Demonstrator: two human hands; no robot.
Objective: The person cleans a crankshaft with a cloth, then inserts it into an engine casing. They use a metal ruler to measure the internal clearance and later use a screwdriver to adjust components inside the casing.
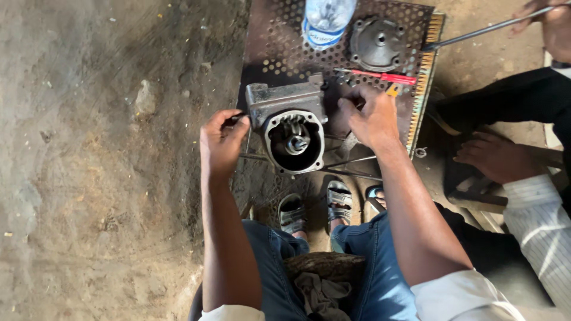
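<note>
A grey metal motor housing (289,128) with a round open mouth and a gear shaft inside sits on a rusty perforated metal stand (279,53). My left hand (220,142) is closed at the housing's left side, fingers pinched on a small dark part against it. My right hand (372,119) rests on the stand just right of the housing, fingers curled down near a red-handled screwdriver (380,76); what it grips is hidden.
A round grey metal cover (376,41) and a clear plastic bottle (326,21) stand at the stand's far side. Another person sits at right, one hand (496,156) on a knee, another hand (550,24) holding a long metal rod (488,28). Dirt floor lies left.
</note>
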